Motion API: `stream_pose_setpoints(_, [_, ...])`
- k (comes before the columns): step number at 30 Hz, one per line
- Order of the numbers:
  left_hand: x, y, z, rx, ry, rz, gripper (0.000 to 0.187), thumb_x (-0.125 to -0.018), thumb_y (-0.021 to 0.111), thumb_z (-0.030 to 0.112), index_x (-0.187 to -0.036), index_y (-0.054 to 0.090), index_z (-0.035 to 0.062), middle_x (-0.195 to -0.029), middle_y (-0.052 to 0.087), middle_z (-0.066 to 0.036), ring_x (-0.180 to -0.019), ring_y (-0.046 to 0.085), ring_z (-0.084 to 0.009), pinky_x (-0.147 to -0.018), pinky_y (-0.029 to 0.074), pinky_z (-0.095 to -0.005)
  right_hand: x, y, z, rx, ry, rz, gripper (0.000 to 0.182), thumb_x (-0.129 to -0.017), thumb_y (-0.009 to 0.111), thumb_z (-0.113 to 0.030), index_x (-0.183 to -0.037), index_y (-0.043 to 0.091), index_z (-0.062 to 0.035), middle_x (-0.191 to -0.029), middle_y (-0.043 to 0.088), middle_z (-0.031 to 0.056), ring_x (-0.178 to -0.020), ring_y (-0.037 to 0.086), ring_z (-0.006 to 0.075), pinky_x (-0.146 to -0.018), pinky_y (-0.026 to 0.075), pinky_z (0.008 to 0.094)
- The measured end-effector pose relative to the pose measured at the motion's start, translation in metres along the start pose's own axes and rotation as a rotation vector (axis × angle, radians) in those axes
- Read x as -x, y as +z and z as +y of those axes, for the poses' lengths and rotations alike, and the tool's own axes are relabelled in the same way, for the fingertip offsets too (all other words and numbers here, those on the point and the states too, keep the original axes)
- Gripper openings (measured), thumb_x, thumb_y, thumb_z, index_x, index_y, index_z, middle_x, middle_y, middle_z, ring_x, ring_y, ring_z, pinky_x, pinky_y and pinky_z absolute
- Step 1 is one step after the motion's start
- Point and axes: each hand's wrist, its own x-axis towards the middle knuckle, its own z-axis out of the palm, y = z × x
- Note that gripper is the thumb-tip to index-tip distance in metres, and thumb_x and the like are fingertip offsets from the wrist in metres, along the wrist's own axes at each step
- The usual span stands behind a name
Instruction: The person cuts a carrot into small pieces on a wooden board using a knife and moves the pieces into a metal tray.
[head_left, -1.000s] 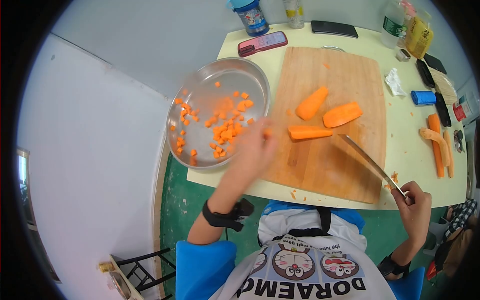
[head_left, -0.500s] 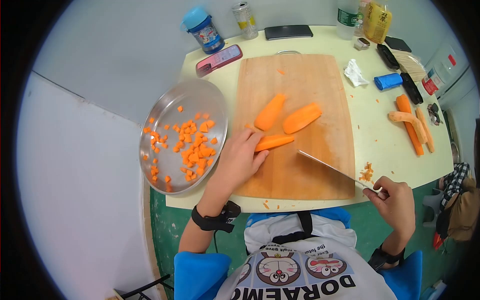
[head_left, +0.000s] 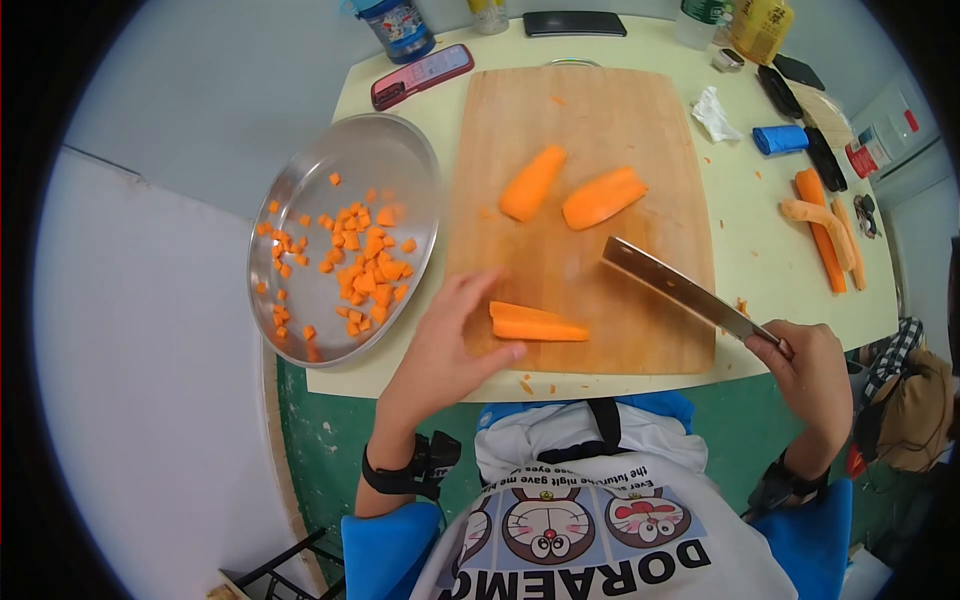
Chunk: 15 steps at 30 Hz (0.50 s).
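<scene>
My left hand [head_left: 452,342] is open beside a cut carrot piece [head_left: 540,324], thumb and fingers apart at its left end. That piece lies near the front edge of the wooden cutting board [head_left: 640,330]. A kitchen knife [head_left: 680,290] with a broad blade is gripped by its handle in my right hand [head_left: 808,368]. Its blade slants over the board's right side, tip pointing up and left. Farther back on the board rest two larger carrot pieces, a left one [head_left: 533,184] and a right one [head_left: 604,198].
Diced carrot [head_left: 368,270] lies in a round metal tray [head_left: 350,150] left of the board. Whole carrots [head_left: 822,235], a blue roll [head_left: 780,139] and a crumpled tissue [head_left: 714,114] are on the right. A phone [head_left: 422,76] and a blue bottle [head_left: 398,30] stand behind.
The front carrot piece has come nearer the board's front edge, and my left hand has let go of it. The knife has turned to show more of its blade's flat side.
</scene>
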Motion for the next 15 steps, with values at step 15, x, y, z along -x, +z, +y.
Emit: stream_pose_setpoints(15, [0.012,-0.004,-0.006,0.666,-0.155,0.535,0.034,-0.096,0.038,0.026,-0.1,0.058,-0.0025,-0.086,0.056,-0.005,-0.055,0.043,-0.0045,-0.048,0.033,-0.0169,-0.023,0.022,-0.069,-0.079,-0.273,-0.075,0.018,-0.075,0.069,-0.021,-0.079,0.064,-0.004,-0.061,0.06,0.0105,-0.049,0.058,0.0232,-0.046,0.043,0.0301])
